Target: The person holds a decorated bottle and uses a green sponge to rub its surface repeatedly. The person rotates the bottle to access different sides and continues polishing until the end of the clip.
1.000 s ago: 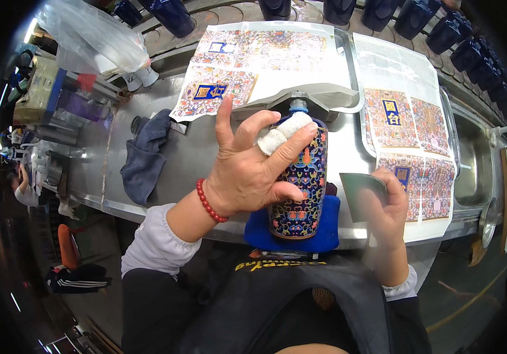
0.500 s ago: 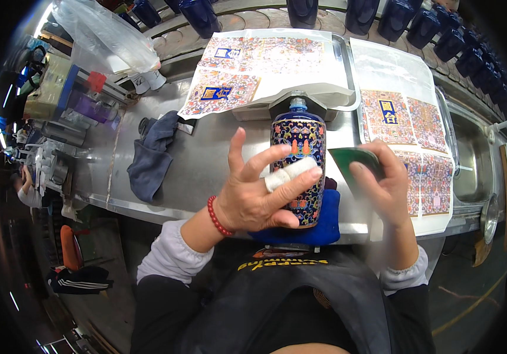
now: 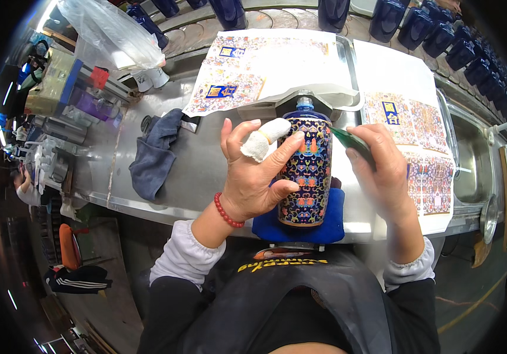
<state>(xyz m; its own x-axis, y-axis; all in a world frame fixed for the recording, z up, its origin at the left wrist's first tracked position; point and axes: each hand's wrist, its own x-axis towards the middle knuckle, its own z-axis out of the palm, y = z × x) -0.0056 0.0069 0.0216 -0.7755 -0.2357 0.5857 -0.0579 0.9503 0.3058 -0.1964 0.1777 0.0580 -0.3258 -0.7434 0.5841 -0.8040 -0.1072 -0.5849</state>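
Observation:
A dark blue bottle (image 3: 305, 177) with a colourful floral pattern lies on a blue cloth pad (image 3: 265, 224), its neck pointing away from me. My left hand (image 3: 256, 165) is open at the bottle's left side, fingers spread, with the index fingertip and thumb at its surface. One of its fingers is wrapped in white cloth, and a red bead bracelet circles the wrist. Between the thumb and fingers of my right hand (image 3: 380, 168) is a green flat scraper (image 3: 350, 141). The scraper's tip is at the bottle's upper right shoulder; whether it touches cannot be made out.
Printed pattern sheets (image 3: 235, 68) lie behind the bottle, partly on a metal tray (image 3: 348, 65), and more sheets (image 3: 392, 82) to the right. A grey-blue cloth (image 3: 156, 153) rests on the steel table at left. A sink (image 3: 471, 159) is at far right. Several blue bottles (image 3: 389, 20) stand along the back.
My left hand has drawn back to the bottle's left side, uncovering more of its front. The scraper has turned edge-on and come closer to the bottle. The bottles at the back have shifted right.

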